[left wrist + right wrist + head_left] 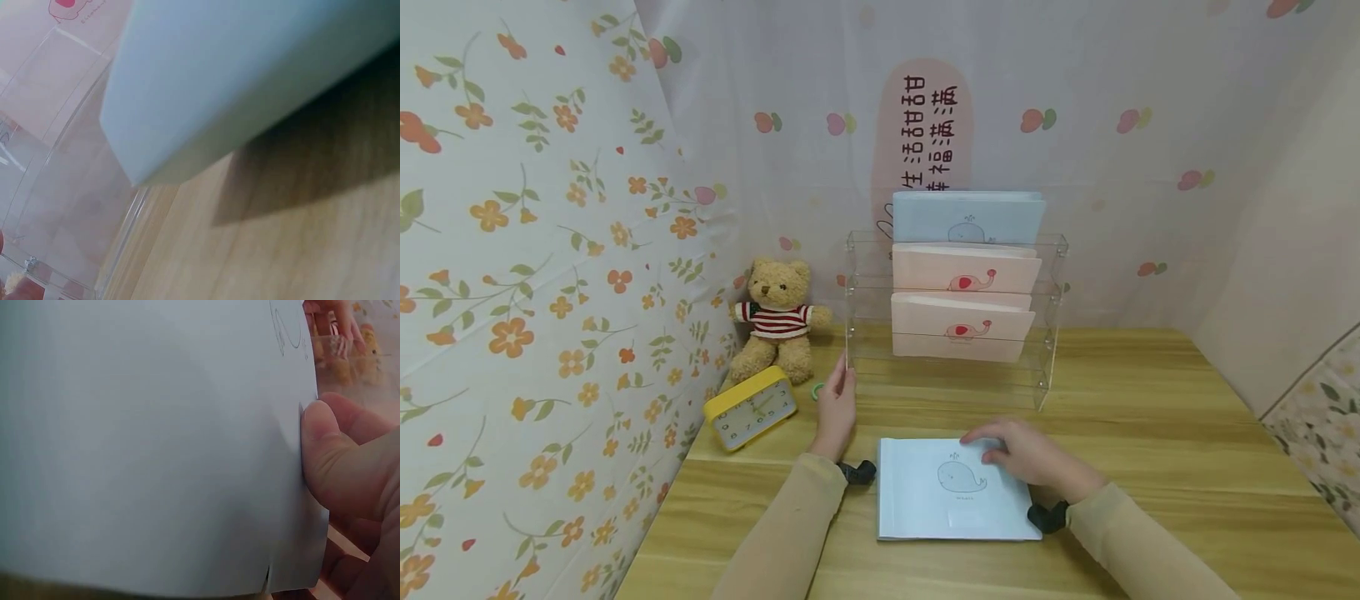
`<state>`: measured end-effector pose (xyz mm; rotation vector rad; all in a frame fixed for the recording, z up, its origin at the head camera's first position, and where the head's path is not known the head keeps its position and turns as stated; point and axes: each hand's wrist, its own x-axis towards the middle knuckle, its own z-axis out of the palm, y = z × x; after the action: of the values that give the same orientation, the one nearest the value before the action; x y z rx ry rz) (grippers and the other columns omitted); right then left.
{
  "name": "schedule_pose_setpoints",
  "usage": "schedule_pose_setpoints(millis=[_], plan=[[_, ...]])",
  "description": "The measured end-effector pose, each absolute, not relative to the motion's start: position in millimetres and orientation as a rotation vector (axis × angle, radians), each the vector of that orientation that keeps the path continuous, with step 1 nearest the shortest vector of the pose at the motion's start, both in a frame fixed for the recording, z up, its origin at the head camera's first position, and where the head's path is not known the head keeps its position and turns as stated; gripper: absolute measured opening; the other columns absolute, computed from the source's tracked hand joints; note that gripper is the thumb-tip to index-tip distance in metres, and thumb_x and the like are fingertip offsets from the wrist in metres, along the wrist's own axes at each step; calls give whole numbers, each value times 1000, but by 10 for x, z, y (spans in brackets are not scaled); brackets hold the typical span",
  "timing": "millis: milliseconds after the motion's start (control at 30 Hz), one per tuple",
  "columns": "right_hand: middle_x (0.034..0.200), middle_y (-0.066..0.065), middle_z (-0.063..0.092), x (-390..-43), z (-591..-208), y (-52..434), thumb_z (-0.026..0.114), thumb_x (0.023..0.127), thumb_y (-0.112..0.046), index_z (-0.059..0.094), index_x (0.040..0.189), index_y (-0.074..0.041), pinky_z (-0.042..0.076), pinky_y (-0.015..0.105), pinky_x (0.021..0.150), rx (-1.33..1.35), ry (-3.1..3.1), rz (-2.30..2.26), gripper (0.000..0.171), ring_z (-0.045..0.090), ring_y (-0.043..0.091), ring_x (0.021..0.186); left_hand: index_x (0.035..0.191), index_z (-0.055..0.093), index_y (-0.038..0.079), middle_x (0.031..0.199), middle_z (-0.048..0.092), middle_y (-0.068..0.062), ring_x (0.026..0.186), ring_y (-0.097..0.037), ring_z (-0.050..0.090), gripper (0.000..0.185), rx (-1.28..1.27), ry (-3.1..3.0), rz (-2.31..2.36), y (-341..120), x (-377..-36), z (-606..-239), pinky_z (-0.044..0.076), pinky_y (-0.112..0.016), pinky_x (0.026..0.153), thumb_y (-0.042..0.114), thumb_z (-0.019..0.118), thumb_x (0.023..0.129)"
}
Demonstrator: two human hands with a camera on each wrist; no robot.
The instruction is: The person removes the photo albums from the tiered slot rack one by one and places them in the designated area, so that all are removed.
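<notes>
A light blue book (943,508) with a whale drawing lies flat on the wooden table (1150,467). My right hand (1026,457) lies over its far right part, fingers curled at the far edge. In the right wrist view the thumb (322,440) presses on the book's cover (144,444). My left hand (837,402) stands upright with straight fingers touching the front left edge of a clear acrylic rack (1051,367). The rack holds a blue book (967,218) on top and two pink books (964,271) below. The left wrist view shows the blue book's corner (237,81) and the rack (62,187).
A teddy bear (775,321) in a striped shirt sits in the back left corner. A yellow clock (750,408) lies in front of it, a small green ring (817,389) beside my left hand. Flowered cloth walls close the left, back and right sides.
</notes>
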<state>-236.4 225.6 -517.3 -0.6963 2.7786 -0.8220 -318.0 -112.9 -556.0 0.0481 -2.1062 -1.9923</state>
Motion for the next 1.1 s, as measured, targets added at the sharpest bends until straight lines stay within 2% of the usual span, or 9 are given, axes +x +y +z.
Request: schedule_pose_setpoints(millis=[267, 433, 600, 867, 1100], plan=[[142, 8, 74, -2359, -5229, 2244, 81, 100, -15, 81, 125, -37, 56, 66, 114, -602, 2794, -828, 33, 67, 40, 136, 168, 47, 24, 170, 51, -12, 157, -34, 51, 50, 56, -2095, -1991, -1135, -3175, -5554, 44, -51, 130, 25, 54, 118], [135, 4, 73, -2357, -5264, 2240, 81, 100, -17, 81, 124, -39, 59, 63, 110, -608, 2792, -821, 32, 69, 31, 126, 169, 47, 25, 171, 50, -12, 157, -35, 51, 51, 68, -2098, -1992, -1150, -3186, -5572, 44, -50, 130, 26, 54, 118], [131, 1, 71, -2348, -5291, 2233, 80, 101, -18, 80, 124, -41, 58, 61, 108, -638, 2811, -803, 32, 65, 28, 124, 169, 47, 26, 171, 50, -13, 157, -34, 51, 51, 77, -2104, -1984, -1168, -3185, -5587, 45, -50, 129, 29, 54, 118], [136, 6, 72, -2294, -5294, 2266, 81, 100, -15, 81, 122, -35, 59, 63, 109, -718, 2889, -702, 29, 65, 34, 128, 168, 47, 25, 170, 51, -13, 158, -34, 50, 51, 42, -2113, -1997, -1152, -3189, -5569, 44, -52, 130, 28, 54, 118], [119, -1, 77, -2314, -5097, 2285, 86, 97, -16, 83, 117, -20, 65, 48, 94, -898, 3018, -904, 21, 72, 25, 111, 169, 46, 22, 172, 49, -14, 157, -35, 51, 51, 39, -2114, -1991, -1131, -3185, -5560, 44, -51, 130, 25, 53, 119]])
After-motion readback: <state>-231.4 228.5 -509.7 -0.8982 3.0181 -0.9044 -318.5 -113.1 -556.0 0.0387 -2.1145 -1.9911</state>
